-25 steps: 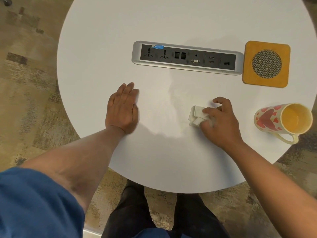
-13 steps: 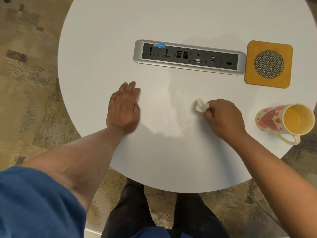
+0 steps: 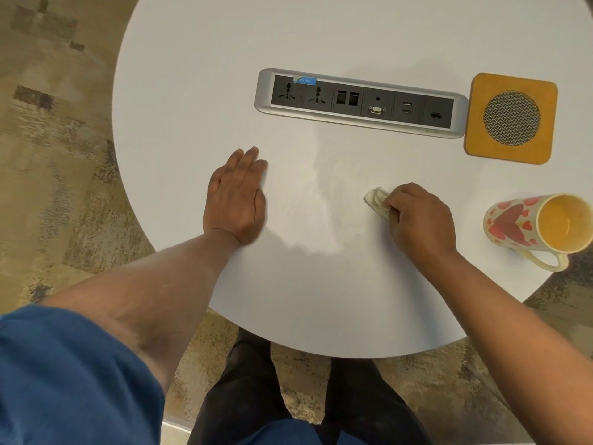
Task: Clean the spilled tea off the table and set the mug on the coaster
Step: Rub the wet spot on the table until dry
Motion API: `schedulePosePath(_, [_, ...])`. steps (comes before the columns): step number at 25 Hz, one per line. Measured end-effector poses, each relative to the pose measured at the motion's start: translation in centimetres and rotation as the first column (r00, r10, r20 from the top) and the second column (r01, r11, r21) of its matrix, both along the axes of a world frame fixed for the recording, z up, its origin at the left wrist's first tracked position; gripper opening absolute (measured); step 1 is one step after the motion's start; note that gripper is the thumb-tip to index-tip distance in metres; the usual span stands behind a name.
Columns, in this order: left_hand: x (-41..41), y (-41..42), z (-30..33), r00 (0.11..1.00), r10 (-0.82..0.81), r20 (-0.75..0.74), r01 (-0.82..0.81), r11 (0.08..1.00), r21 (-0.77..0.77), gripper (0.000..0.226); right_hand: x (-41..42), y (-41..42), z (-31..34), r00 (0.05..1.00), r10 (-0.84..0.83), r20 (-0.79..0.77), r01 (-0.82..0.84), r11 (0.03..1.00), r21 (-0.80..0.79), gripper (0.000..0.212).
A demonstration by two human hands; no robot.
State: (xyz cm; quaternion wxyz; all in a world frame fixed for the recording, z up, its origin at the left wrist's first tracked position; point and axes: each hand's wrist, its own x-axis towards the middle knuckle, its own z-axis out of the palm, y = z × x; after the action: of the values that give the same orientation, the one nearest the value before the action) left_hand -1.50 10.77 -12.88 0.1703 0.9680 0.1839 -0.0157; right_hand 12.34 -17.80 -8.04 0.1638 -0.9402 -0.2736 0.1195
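Yellow-lined mug [image 3: 526,224] tipped, empty

Socket strip [image 3: 361,102]: we see a silver-framed black panel with power outlets, data ports, USB ports and a blue sticker at its left end.
Floor [image 3: 57,149]: we see mottled beige and brown carpet.

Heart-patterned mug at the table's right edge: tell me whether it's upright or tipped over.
Tipped over. The heart-patterned mug lies on its side on the white round table, its yellow inside facing right, handle toward the near edge.
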Motion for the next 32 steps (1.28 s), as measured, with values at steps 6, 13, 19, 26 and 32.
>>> schedulePosePath(6, [0.0,-0.1,0.1,1.0,0.005,0.0,-0.005,1.0,0.0,0.055,0.1,-0.2,-0.2,1.0,0.006,0.004,-0.006,0.994,-0.112,0.015])
schedulePosePath(13, [0.0,-0.1,-0.1,1.0,0.001,0.01,-0.001,1.0,0.015,0.055,-3.6,2.0,-0.4,0.966,0.244,-0.09,-0.244,0.97,0.016,0.018])
schedulePosePath(19, [0.0,0.0,-0.1,1.0,0.002,0.013,-0.002,1.0,0.015,0.054,-6.8,-2.3,0.1,0.947,0.314,-0.062,-0.32,0.942,-0.107,0.012])
schedulePosePath(26, [0.0,0.0,-0.2,1.0,-0.008,0.017,0.008,1.0,0.02,0.054,-11.1,1.1,0.5,0.975,-0.034,-0.22,0.01,0.994,-0.109,0.024])
schedulePosePath(32, [0.0,-0.1,0.0,1.0,0.003,0.009,-0.003,1.0,0.013,0.055,-9.6,5.9,0.4,0.974,0.064,-0.219,-0.075,0.996,-0.046,0.021])
